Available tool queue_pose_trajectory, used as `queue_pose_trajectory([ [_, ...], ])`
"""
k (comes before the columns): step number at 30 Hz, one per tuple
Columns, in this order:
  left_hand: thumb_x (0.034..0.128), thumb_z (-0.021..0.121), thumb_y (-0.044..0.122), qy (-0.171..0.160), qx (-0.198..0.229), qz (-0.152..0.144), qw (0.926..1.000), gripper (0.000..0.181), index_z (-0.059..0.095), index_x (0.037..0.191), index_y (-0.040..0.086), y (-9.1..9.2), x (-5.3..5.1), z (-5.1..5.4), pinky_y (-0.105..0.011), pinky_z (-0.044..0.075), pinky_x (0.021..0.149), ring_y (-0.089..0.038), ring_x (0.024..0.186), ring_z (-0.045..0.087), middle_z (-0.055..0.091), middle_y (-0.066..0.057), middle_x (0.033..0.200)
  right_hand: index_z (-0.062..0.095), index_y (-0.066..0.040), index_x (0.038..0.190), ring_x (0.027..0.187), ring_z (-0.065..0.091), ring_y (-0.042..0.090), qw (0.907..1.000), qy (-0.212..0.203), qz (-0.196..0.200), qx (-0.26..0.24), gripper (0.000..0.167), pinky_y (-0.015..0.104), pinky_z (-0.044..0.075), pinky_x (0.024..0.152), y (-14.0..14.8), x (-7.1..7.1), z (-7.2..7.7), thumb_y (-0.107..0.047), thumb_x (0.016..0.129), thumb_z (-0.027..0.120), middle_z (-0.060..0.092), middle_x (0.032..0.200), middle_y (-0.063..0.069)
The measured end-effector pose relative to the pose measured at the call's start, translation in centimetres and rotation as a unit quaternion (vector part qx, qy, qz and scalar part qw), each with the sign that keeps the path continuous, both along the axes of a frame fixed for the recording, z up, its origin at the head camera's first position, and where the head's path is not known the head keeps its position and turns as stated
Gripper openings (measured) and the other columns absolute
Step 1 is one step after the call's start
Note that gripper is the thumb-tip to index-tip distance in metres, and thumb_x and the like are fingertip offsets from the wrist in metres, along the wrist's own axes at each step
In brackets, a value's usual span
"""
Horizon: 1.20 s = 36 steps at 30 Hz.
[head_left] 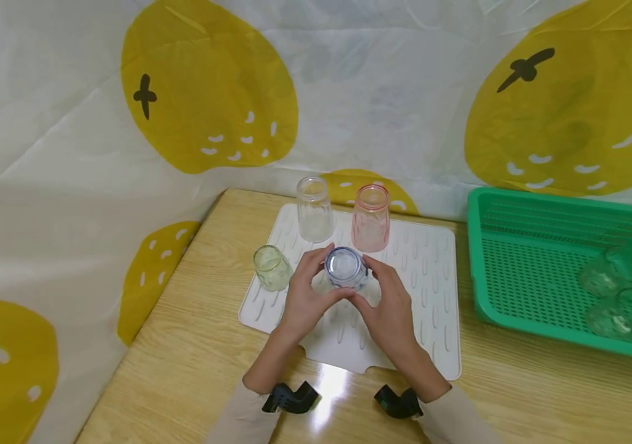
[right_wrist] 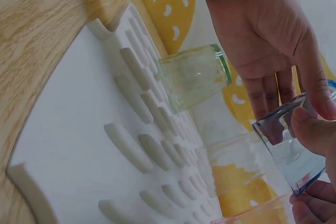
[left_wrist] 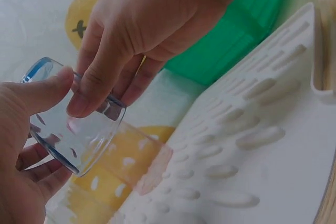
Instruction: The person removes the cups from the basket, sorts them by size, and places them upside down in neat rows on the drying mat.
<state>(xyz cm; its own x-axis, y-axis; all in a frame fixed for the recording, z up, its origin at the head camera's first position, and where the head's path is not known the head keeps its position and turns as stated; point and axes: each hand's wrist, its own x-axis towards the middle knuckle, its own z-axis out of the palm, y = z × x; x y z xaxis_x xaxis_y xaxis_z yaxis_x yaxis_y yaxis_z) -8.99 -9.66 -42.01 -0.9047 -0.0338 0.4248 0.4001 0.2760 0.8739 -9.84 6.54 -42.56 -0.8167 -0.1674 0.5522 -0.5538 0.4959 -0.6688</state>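
A blue-tinted glass (head_left: 343, 265) is held above the white mat (head_left: 426, 296) by both hands. The left hand (head_left: 307, 296) curls round its left side and the right hand (head_left: 388, 302) round its right, thumbs meeting at the near side. In the left wrist view the glass (left_wrist: 79, 124) is tilted and raised off the mat, thumbs on its wall. The right wrist view shows the same glass (right_wrist: 299, 145) between the fingers. Left of the hands stands a small green glass (head_left: 272, 269); behind them stand a clear glass (head_left: 316, 213) and a pink glass (head_left: 371, 222).
A green plastic basket (head_left: 479, 259) is at the right on the wooden table (head_left: 171, 357), with clear glassware (head_left: 612, 314) lying in its right part. Behind and to the left hangs a white cloth (head_left: 371, 98) with large yellow fruit shapes.
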Motion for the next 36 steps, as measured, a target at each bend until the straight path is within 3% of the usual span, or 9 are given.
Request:
queue_pose_trajectory([
  [4, 0.0671, 0.086, 0.002, 0.003, 0.009, 0.003, 0.9999, 0.075, 0.052, 0.134, 0.000, -1.0, 0.0, -0.1, -0.034, 0.044, 0.099, -0.022, 0.119, 0.049, 0.053, -0.012, 0.127, 0.055, -0.003, 0.129, 0.107, 0.056, 0.026, 0.9999, -0.003, 0.011, -0.005, 0.067, 0.040, 0.050, 0.088, -0.9, -0.4, -0.2, -0.005, 0.069, 0.086, 0.059, 0.118, 0.013],
  [9, 0.0681, 0.086, 0.007, -0.008, -0.010, 0.022, 0.9997, 0.073, 0.053, 0.133, 0.006, -2.0, 0.0, -0.1, -0.032, 0.044, 0.098, -0.016, 0.117, 0.051, 0.055, -0.006, 0.126, 0.055, -0.002, 0.129, 0.105, 0.057, 0.026, 0.9996, -0.018, 0.019, -0.010, 0.065, 0.039, 0.050, 0.090, -2.0, -0.6, -0.6, -0.006, 0.071, 0.085, 0.059, 0.116, 0.013],
  [17, 0.0698, 0.085, 0.005, -0.039, 0.009, 0.037, 0.9985, 0.071, 0.052, 0.133, 0.002, -2.3, -0.2, -0.5, -0.040, 0.042, 0.101, -0.025, 0.118, 0.052, 0.056, -0.012, 0.129, 0.056, -0.001, 0.127, 0.105, 0.059, 0.025, 0.9987, -0.034, 0.021, -0.031, 0.063, 0.034, 0.050, 0.090, -3.0, -1.1, -1.9, -0.005, 0.071, 0.084, 0.060, 0.114, 0.013],
  [23, 0.0695, 0.081, -0.005, -0.050, 0.009, 0.050, 0.9975, 0.070, 0.050, 0.132, -0.006, -2.6, -0.5, -1.7, -0.046, 0.041, 0.101, -0.034, 0.118, 0.051, 0.054, -0.021, 0.130, 0.056, 0.001, 0.127, 0.105, 0.059, 0.026, 0.9969, -0.058, 0.025, -0.047, 0.064, 0.031, 0.050, 0.090, -3.8, -1.4, -3.0, -0.007, 0.070, 0.085, 0.061, 0.114, 0.015],
  [36, 0.0717, 0.082, 0.002, -0.047, 0.024, 0.063, 0.9966, 0.066, 0.054, 0.131, 0.001, -2.9, -0.7, -4.4, -0.039, 0.042, 0.101, -0.029, 0.118, 0.051, 0.056, -0.015, 0.126, 0.055, 0.002, 0.127, 0.108, 0.058, 0.025, 0.9934, -0.099, 0.019, -0.056, 0.059, 0.028, 0.048, 0.093, -4.7, -1.6, -5.3, -0.006, 0.075, 0.082, 0.060, 0.116, 0.016],
])
